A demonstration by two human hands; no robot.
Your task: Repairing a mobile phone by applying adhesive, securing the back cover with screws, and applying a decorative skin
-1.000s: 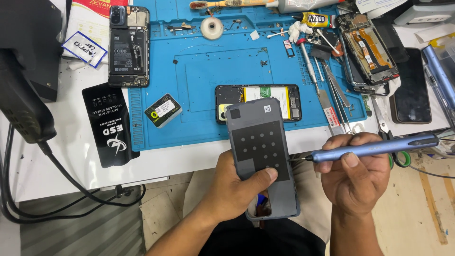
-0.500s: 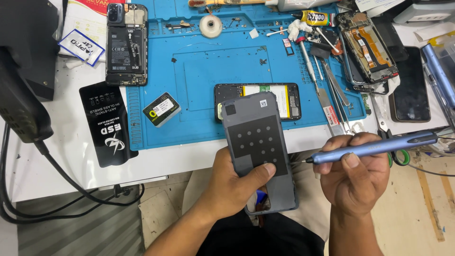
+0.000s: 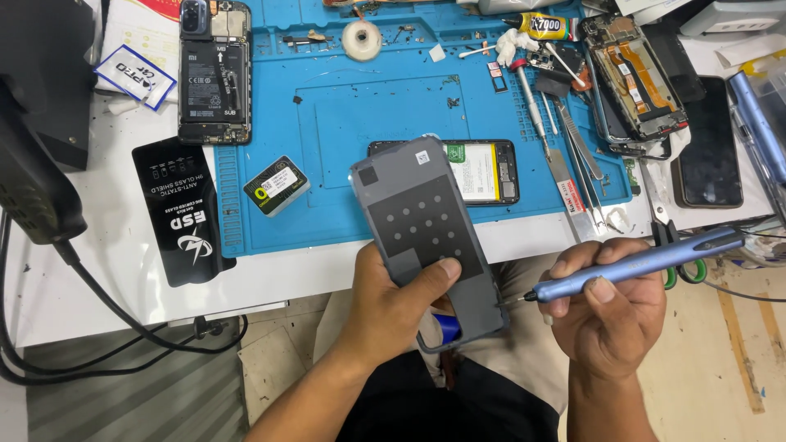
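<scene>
My left hand [image 3: 399,301] grips a grey phone back cover [image 3: 417,225], inner side up, tilted over the table's front edge. A dark square panel with small dots shows on it. My right hand [image 3: 610,307] holds a blue pen-shaped electric screwdriver [image 3: 647,262], its tip pointing left at the cover's lower right edge. Behind the cover, an opened phone [image 3: 483,170] with its battery showing lies on the blue work mat [image 3: 360,115].
Another opened phone [image 3: 214,72] lies at the mat's top left. A black anti-static pack [image 3: 183,211], a small battery [image 3: 276,185], tweezers and metal pry tools [image 3: 565,143], a glue tube [image 3: 544,26], a stripped frame [image 3: 634,78] and a dark screen [image 3: 708,147] surround the mat. Black cables [image 3: 106,327] hang left.
The screwdriver tip has moved left, closer to the cover's lower right edge. My left hand has tilted the cover slightly.
</scene>
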